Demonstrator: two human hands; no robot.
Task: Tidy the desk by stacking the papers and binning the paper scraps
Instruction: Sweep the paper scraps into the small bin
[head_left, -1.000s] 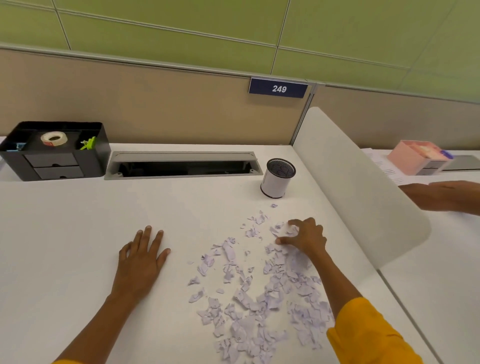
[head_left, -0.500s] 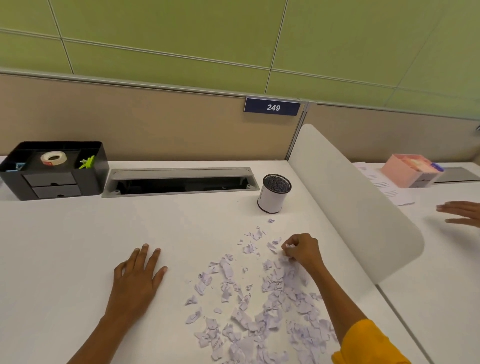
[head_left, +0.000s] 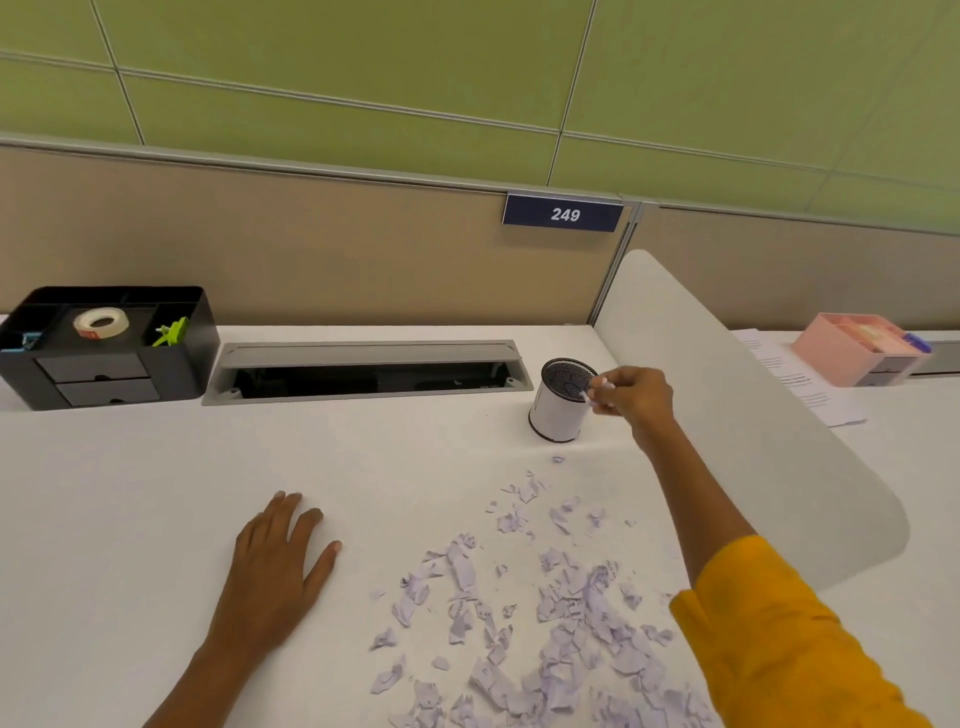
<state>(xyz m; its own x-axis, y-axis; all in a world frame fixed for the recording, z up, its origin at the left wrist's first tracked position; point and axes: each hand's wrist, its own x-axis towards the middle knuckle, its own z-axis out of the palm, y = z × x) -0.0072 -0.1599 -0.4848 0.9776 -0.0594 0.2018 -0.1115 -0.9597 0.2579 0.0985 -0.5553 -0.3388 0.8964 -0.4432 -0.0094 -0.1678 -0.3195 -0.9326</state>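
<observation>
— What's on the desk (head_left: 130, 493), biggest first?

— The worktop itself, then the black organiser (head_left: 109, 345) at its back left corner, then the little mesh bin (head_left: 563, 400) near the back right, by the divider. Last, the paper scraps (head_left: 519, 613), strewn from the middle toward the front right edge.

— And your hands?

— My left hand (head_left: 275, 566) lies flat on the worktop, fingers straight, holding nothing. My right hand (head_left: 631, 395) pinches a few scraps at the bin's rim.

— How do they handle?

— I judge them nearly weightless, limp and flighty; a breath could scatter them. Pinching picks up few, so I'd rather sweep them into a heap with a flat palm and take them in a cupped handful.

— The papers to stack?

— I see only sheets (head_left: 800, 384) beyond the divider, on the neighbouring desk.
</observation>
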